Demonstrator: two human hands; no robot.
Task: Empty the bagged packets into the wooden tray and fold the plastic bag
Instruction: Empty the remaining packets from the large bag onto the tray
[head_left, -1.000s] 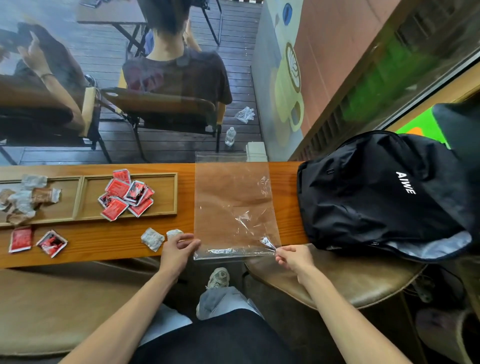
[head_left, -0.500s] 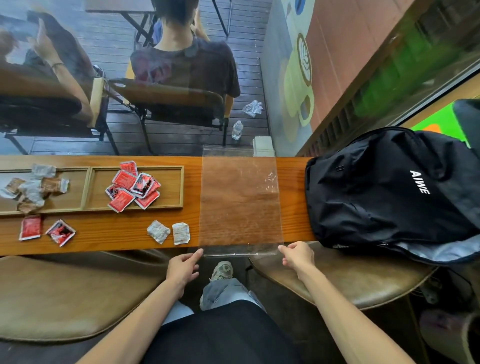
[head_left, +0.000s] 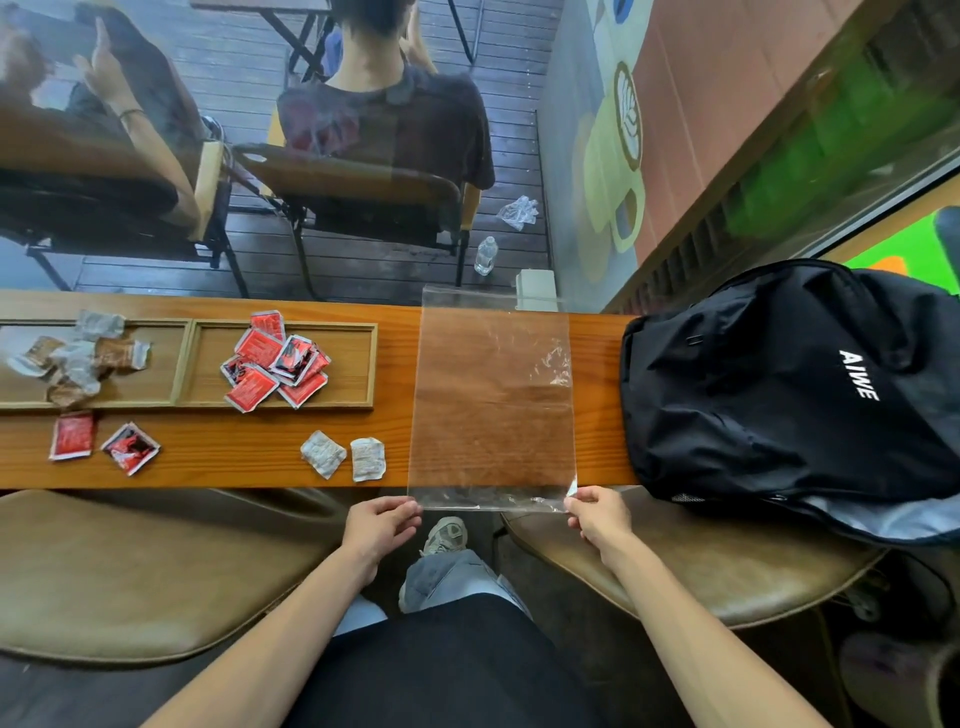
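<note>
A clear plastic bag (head_left: 491, 405) lies flat across the narrow wooden counter, its near edge hanging over the front. My left hand (head_left: 379, 525) pinches the bag's near left corner and my right hand (head_left: 597, 514) pinches the near right corner. The wooden tray (head_left: 363, 364) sits to the left with two compartments: red packets (head_left: 275, 361) piled in the right one, pale and brown packets (head_left: 78, 356) in the left one. Two white packets (head_left: 345, 457) and two red packets (head_left: 104, 441) lie loose on the counter in front of the tray.
A black backpack (head_left: 789, 384) fills the counter's right end, close to the bag's edge. Brown padded stools (head_left: 130, 571) stand below the counter on both sides of my legs. Beyond the glass, people sit on chairs (head_left: 353, 182).
The bag was crinkled and skewed; now it lies smooth and straight across the counter. Both hands have stayed at its near corners, drawn slightly toward me.
</note>
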